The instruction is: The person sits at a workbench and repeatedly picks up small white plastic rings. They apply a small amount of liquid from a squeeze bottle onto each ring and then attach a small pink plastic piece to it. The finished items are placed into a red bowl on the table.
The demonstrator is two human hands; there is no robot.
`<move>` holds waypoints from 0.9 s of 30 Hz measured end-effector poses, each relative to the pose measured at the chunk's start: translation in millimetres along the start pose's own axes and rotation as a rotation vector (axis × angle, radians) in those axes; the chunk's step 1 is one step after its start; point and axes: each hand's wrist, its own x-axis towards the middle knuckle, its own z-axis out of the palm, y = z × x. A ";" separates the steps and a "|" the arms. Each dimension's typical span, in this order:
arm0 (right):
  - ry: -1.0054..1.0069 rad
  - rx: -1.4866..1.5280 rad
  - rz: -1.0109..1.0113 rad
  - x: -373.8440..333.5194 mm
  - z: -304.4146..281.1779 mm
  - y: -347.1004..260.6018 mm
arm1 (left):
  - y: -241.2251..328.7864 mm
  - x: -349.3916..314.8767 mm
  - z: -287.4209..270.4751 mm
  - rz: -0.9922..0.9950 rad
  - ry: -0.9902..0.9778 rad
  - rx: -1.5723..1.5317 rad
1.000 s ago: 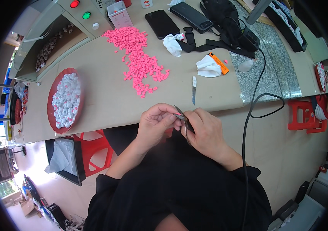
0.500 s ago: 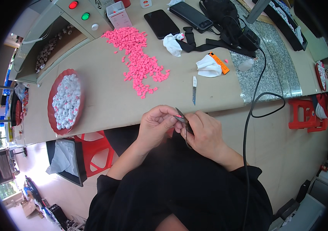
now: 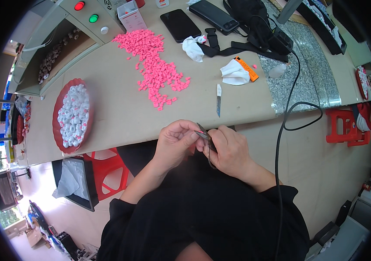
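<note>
At the table's [image 3: 120, 108] near edge, the left hand [image 3: 174, 138] is pinching a small pink piece [image 3: 200, 131] between thumb and forefinger, while the right hand [image 3: 229, 145] is clasping scissors [image 3: 208, 140], their blades lying beside the piece. Both hands are angling inward.

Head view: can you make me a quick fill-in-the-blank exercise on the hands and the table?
1. The right hand holds a scissors-like tool at a small ____ piece beside the left hand.
2. The scalloped red bowl of mostly white beads stands to the ____ of the loose pile.
3. Between the red button and the white knob sits a ____ button.
Missing words: pink; left; green.
</note>
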 end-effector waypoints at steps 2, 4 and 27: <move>-0.004 -0.003 -0.001 -1.6 3.1 1.2 | -3.4 0.0 -1.4 0.018 0.009 -0.006; 0.016 -0.011 -0.006 -2.6 5.7 2.9 | -4.3 0.7 -0.8 0.012 0.013 -0.025; 0.043 0.019 -0.040 5.0 13.4 6.5 | 1.3 4.9 -4.0 -0.063 0.054 -0.141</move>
